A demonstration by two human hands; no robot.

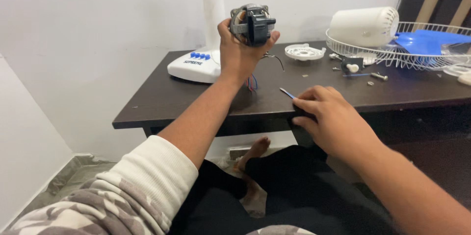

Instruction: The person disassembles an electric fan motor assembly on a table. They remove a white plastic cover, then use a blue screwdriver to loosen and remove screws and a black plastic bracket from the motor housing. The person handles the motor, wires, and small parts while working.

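Observation:
My left hand (239,53) is raised above the dark table (162,98) and grips a fan motor (252,23), a metal and black block with copper windings; red and blue wires (251,83) hang from it below my wrist. At the table's front edge my right hand (329,117) pinches a thin tool with a blue tip (286,92) that lies flat on the tabletop. The rest of that tool is hidden under my fingers.
A white fan base (196,65) with blue buttons and an upright pole stands at the back left. A white round disc (304,51), white motor cover (364,26), wire grille (392,54) with blue blade (427,41), screws and small parts (378,75) lie at right.

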